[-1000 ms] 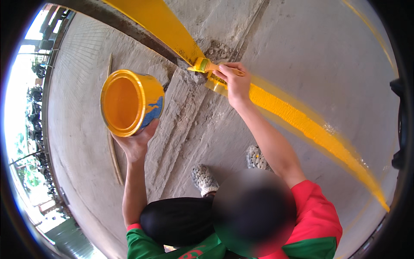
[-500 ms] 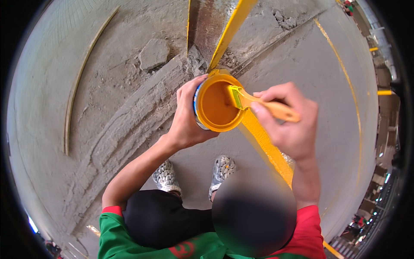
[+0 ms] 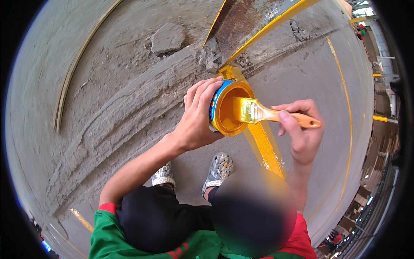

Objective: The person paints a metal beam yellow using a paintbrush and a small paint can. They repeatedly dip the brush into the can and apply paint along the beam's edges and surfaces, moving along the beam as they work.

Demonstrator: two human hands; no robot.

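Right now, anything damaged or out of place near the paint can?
Yes: ahead-left of the can, a jagged, broken concrete chunk lies beside the rough floor strip. The metal beam looks rusty between its yellow edges.

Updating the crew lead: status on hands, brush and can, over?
Left hand gripping paint can. Right hand holding paintbrush, bristles in the can's open mouth. Nothing seen blocking the brush.

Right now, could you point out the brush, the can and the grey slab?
Brush (image 3: 270, 114): head view, on its handle's neck.
Can (image 3: 231, 133): head view, on its lower rim.
Slab (image 3: 168, 38): head view, on its top face.
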